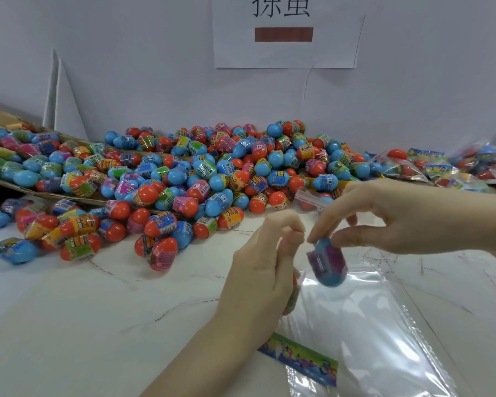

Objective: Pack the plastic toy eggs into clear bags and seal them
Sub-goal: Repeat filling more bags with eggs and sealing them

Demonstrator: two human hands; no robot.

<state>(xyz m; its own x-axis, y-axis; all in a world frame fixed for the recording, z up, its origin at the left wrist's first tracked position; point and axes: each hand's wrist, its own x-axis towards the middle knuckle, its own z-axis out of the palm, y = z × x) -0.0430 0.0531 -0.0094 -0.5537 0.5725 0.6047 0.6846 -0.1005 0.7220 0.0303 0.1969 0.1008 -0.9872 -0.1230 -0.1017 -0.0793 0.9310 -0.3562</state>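
Note:
My right hand (407, 216) pinches a blue toy egg with a purple label (328, 263) between thumb and fingers, just above the mouth of a clear bag (364, 325). My left hand (265, 270) grips the bag's left edge, fingers curled, with another egg (294, 296) half hidden behind it inside the bag. The bag hangs over a stack of flat clear bags with a colourful header strip (298, 358). A big heap of blue and red eggs (201, 173) covers the table's far side.
A flattened cardboard box (17, 190) under the eggs lies at the far left. Packed bags of eggs (441, 170) pile up at the far right. A white wall with a paper sign (287, 32) stands behind. White table surface (98, 325) spreads at the near left.

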